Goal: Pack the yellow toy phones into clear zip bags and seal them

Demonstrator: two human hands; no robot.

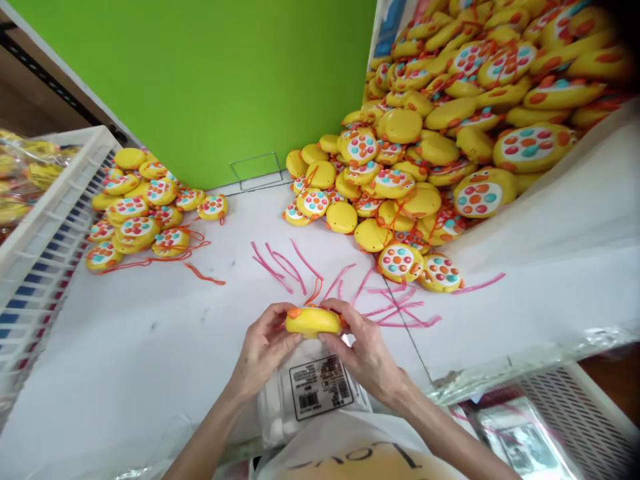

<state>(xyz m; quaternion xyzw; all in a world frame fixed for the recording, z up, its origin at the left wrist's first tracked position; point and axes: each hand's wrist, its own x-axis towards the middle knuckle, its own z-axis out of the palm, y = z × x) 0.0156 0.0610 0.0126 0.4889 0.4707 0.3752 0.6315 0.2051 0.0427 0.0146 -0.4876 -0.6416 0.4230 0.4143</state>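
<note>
Between both hands is a yellow duck-shaped toy [313, 323], tilted so its plain yellow side faces me, with an orange cord loop rising behind it. My left hand [267, 343] grips its left end between thumb and fingers. On the opposite end, my right hand [357, 340] holds it the same way. Just below the toy lies a stack of clear plastic bags [280, 407] with a printed black label. Pink strips [285, 267] are scattered on the table beyond my hands.
A large heap of similar duck toys [400, 187] spreads over the right side, and a smaller pile [133, 220] sits at left. White baskets stand at the left [50, 227] and lower right [580, 413]. A green panel [240, 80] rises behind the table [125, 353].
</note>
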